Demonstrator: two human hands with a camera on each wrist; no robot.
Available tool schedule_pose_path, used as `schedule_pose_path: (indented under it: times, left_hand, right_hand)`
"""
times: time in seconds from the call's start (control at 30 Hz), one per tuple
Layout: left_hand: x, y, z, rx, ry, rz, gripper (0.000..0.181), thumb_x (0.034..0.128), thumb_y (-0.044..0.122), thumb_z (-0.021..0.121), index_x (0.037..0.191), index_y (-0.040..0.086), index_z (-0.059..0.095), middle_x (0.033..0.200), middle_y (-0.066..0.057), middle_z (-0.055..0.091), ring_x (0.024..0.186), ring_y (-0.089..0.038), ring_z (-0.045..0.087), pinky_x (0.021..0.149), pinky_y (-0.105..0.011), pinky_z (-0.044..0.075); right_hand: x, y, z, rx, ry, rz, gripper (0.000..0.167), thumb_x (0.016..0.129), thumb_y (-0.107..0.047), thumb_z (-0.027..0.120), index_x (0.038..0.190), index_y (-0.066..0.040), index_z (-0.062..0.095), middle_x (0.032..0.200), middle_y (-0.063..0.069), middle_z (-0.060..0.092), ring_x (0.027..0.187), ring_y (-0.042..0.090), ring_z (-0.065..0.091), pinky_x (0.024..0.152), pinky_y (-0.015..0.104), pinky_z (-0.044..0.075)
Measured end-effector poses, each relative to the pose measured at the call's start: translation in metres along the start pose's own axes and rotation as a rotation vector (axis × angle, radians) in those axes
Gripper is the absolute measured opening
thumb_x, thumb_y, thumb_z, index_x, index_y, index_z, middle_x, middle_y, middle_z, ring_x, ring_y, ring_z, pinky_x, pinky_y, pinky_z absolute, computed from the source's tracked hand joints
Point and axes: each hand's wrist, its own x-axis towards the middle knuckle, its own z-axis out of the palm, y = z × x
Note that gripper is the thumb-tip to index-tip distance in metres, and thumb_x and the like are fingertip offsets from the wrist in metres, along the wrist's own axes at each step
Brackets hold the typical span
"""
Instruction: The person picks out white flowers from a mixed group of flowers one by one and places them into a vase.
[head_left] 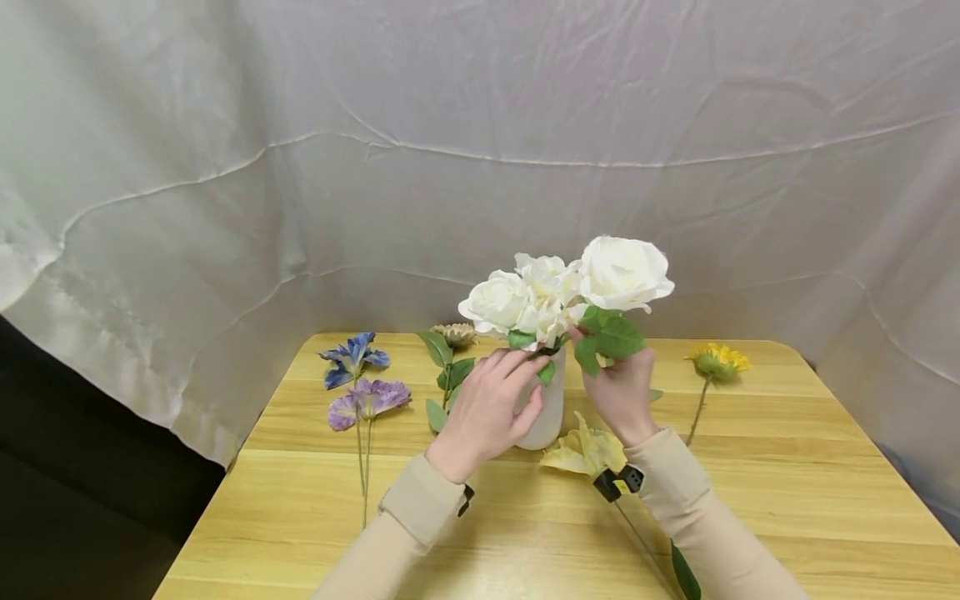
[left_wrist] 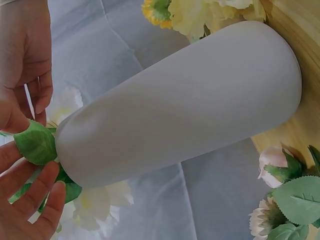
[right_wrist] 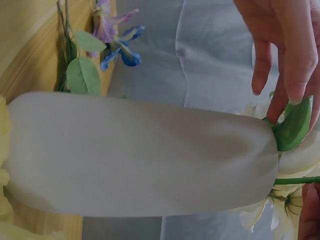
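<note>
A white vase (head_left: 543, 408) stands upright on the table, with white flowers (head_left: 546, 287) at its mouth, including a rose (head_left: 498, 302) on the left. My right hand (head_left: 622, 387) grips the stem of a large white rose (head_left: 626, 272), its green leaves (head_left: 611, 333) spreading over the fingers. In the right wrist view, that green stem (right_wrist: 298, 180) passes beside the vase's mouth. Beside the rim is my left hand (head_left: 491, 404), fingers loosely extended and thumb apart, touching a green leaf (left_wrist: 36, 142). Some fingertips are hidden behind leaves.
A blue flower (head_left: 354, 358) and purple flower (head_left: 371, 400) lie at the left. Behind the left hand are a beige flower (head_left: 454, 335) and leafy stems (head_left: 447, 375). A pale yellow flower (head_left: 585, 450) lies before the vase; a brighter yellow one (head_left: 717, 362) lies farther right.
</note>
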Motion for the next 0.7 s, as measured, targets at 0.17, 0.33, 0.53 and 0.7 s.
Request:
schedule_pose_path:
  times: [0.17, 0.33, 0.53, 0.7]
  left_hand:
    - [-0.0004, -0.0003, 0.0003, -0.007, -0.003, -0.004, 0.034, 0.0926, 0.019, 0.064, 0.126, 0.012, 0.069, 0.123, -0.004, 0.071, 0.106, -0.02, 0.068, 0.084, -0.031, 0.058]
    - [-0.0001, 0.0003, 0.0007, -0.008, 0.004, -0.002, 0.034, 0.093, 0.019, 0.064, 0.126, 0.012, 0.068, 0.125, -0.004, 0.071, 0.108, -0.021, 0.068, 0.085, -0.032, 0.059]
    - [0.0011, 0.0005, 0.0008, -0.009, 0.002, -0.009, 0.034, 0.0931, 0.018, 0.063, 0.127, 0.012, 0.068, 0.126, -0.006, 0.071, 0.109, -0.022, 0.068, 0.087, -0.033, 0.059]
    - [0.0022, 0.0008, 0.0006, -0.019, -0.002, -0.012, 0.034, 0.0933, 0.018, 0.063, 0.127, 0.011, 0.068, 0.126, -0.006, 0.07, 0.109, -0.022, 0.068, 0.087, -0.033, 0.059]
  right_hand:
    - [-0.0008, 0.0008, -0.0001, -0.062, -0.034, 0.024, 0.012, 0.085, 0.011, 0.072, 0.097, 0.008, 0.071, 0.089, 0.022, 0.073, 0.084, 0.0, 0.066, 0.081, 0.012, 0.055]
    - [0.0003, 0.0008, -0.0007, -0.111, -0.057, 0.01, 0.011, 0.085, 0.011, 0.072, 0.095, 0.007, 0.072, 0.089, 0.02, 0.074, 0.084, 0.004, 0.066, 0.08, 0.01, 0.054]
    - [0.0032, -0.0033, -0.0033, -0.159, -0.03, -0.029, 0.01, 0.085, 0.009, 0.072, 0.095, 0.008, 0.07, 0.085, 0.019, 0.073, 0.075, 0.007, 0.066, 0.074, 0.007, 0.052]
    - [0.005, -0.0037, -0.0037, -0.212, -0.035, -0.069, 0.009, 0.084, 0.009, 0.072, 0.093, 0.008, 0.07, 0.083, 0.019, 0.074, 0.069, 0.024, 0.069, 0.072, 0.008, 0.053]
